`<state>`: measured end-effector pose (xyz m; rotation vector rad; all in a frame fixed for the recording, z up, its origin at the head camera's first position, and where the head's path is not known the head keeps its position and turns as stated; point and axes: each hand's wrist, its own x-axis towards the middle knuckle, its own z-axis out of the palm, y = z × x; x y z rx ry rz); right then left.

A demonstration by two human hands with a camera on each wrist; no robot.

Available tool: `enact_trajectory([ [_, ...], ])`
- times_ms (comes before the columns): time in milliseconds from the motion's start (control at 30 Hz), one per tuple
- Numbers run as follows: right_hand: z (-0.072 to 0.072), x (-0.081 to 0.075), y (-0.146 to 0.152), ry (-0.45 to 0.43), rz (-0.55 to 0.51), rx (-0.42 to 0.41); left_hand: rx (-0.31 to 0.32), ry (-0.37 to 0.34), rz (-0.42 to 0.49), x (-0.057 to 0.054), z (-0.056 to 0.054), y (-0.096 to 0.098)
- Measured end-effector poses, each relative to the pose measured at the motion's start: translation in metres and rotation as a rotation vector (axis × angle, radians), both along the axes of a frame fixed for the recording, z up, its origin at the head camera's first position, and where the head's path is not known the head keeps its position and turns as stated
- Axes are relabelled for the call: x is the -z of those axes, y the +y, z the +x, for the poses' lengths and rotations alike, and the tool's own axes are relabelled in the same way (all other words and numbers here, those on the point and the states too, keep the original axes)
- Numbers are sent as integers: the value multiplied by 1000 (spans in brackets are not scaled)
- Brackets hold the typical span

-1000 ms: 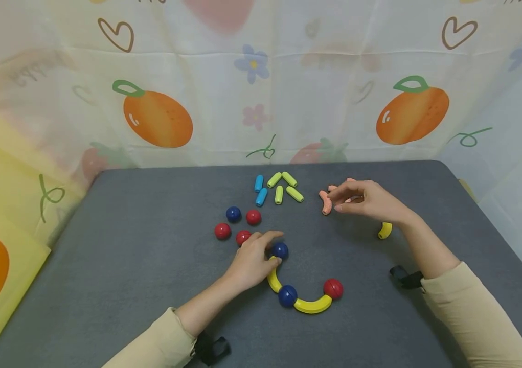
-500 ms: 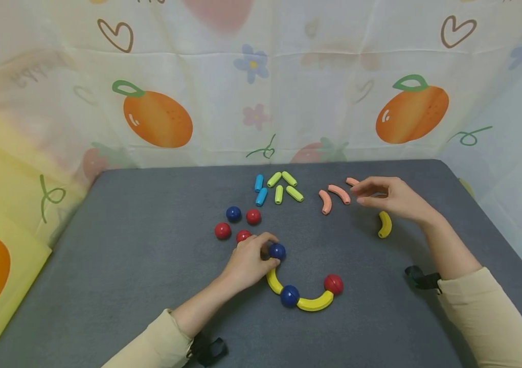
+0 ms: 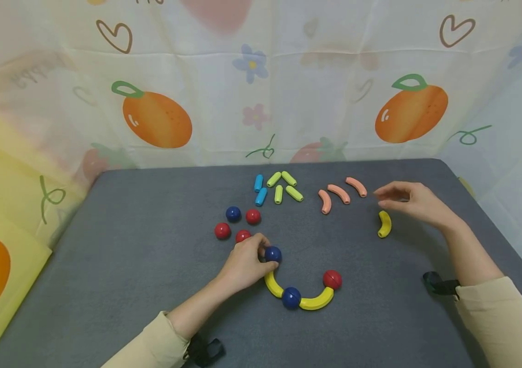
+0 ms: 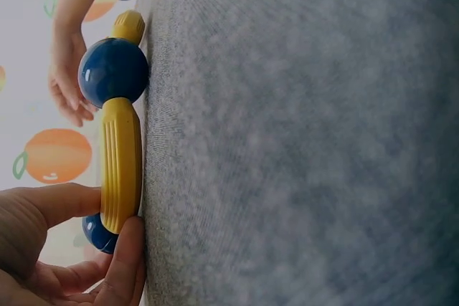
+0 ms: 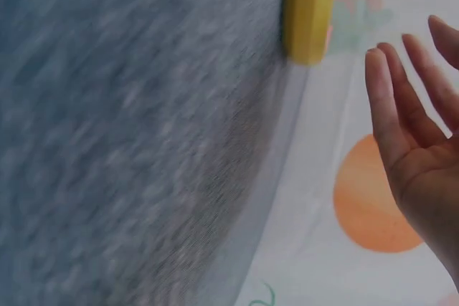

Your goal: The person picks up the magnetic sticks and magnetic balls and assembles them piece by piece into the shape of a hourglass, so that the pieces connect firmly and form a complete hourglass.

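A curved chain of magnetic-toy-like pieces lies on the grey table: a blue ball (image 3: 273,254), a yellow curved rod (image 3: 273,285), a second blue ball (image 3: 291,298), another yellow curved rod (image 3: 317,300) and a red ball (image 3: 332,279). My left hand (image 3: 245,263) pinches the chain's left end between thumb and fingers. In the left wrist view they sit on the yellow rod (image 4: 120,166) right by the blue end ball (image 4: 98,233). My right hand (image 3: 414,202) hovers with relaxed fingers, holding nothing, just above a loose yellow curved rod (image 3: 384,224).
Left of the chain sit a loose blue ball (image 3: 233,214) and several red balls (image 3: 222,231). Behind lie blue rods (image 3: 261,197), several lime-green rods (image 3: 295,193) and pink curved rods (image 3: 338,194). A printed cloth (image 3: 224,102) hangs behind the grey table (image 3: 150,240).
My right hand has moved right, away from the pink curved rods, uncovering them and the loose yellow rod. My left hand has shifted the chain's blue end ball slightly left and toward me.
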<state>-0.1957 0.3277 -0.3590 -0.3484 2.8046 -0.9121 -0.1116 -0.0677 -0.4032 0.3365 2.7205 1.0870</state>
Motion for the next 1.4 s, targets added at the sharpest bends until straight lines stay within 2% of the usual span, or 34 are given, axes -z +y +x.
enact_trajectory([
  [233,1,9,10,-65,38,5,0,-6,0,0,1,0],
  [467,-2,17,9,-184,70,0,10,0,7,1,2,0],
  [600,-3,20,7,-217,86,-17,12,-7,13,2,2,-1],
  [1033,-5,23,-3,-216,113,-74,17,-8,22,3,1,-1],
  [1400,2,17,-33,-109,86,-181,21,-10,22,1,1,-2],
])
